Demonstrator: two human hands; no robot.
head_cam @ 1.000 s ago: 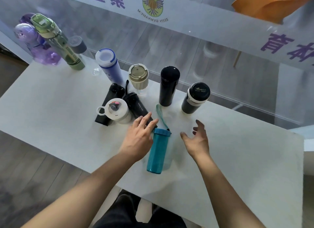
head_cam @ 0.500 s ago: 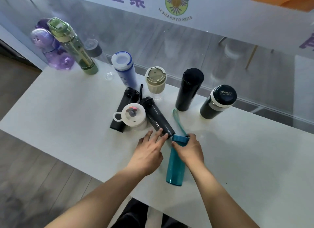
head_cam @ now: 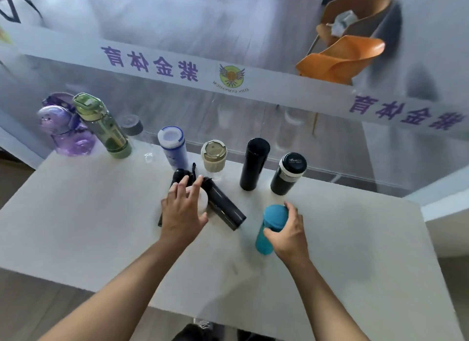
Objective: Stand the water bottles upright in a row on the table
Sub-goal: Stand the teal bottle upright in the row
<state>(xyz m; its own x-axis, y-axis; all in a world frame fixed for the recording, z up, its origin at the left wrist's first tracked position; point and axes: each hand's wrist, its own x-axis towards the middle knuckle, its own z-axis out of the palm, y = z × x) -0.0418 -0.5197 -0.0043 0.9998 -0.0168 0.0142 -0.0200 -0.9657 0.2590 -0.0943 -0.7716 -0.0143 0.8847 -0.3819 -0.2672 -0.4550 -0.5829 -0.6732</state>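
My right hand grips the teal bottle, which stands nearly upright on the white table. My left hand lies over the white-lidded bottle, fingers spread on it; whether it grips is unclear. A black bottle lies on its side right of that hand, another black one lies behind it. Standing along the back are a purple bottle, a green one, a white-blue one, a beige cup, a tall black flask and a black-white flask.
A glass wall with a printed white band runs right behind the table. An orange chair stands beyond the glass. The table's near edge is at my body, its right end near the window sill. A small clear-and-grey bottle stands by the green one.
My right hand has lifted the teal bottle from lying flat to nearly upright. My left hand moved from the black bottle's end onto the white-lidded bottle. The camera tilted up.
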